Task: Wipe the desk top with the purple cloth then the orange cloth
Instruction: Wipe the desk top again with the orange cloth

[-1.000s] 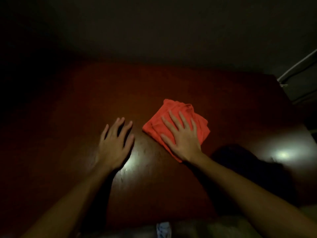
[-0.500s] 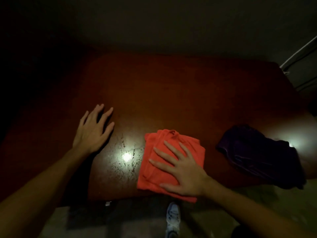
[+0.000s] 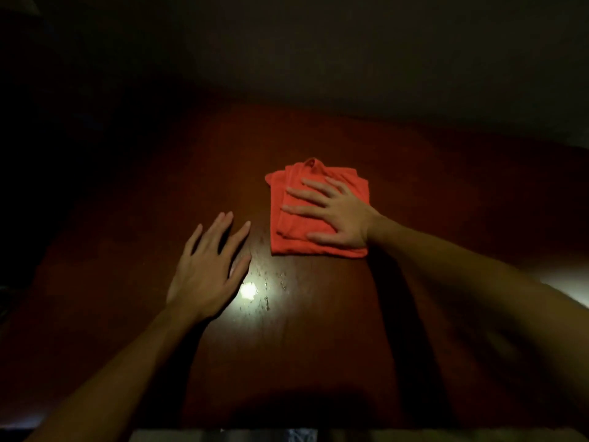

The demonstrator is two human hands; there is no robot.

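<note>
— On the dim tabletop point(image 3: 318, 330), where's the orange cloth point(image 3: 293, 232)?
— Folded, mid-tabletop, pinned under the right hand point(image 3: 334, 215), fingers spread flat.
— And the left hand point(image 3: 207, 269)?
— Open, palm down, empty, just beside it.

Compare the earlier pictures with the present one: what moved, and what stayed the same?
The right hand slid the orange cloth away from the desk's near edge, back towards the middle of the desk top. The purple cloth is out of view. The left hand stays flat on the wood, nothing gripped.
</note>
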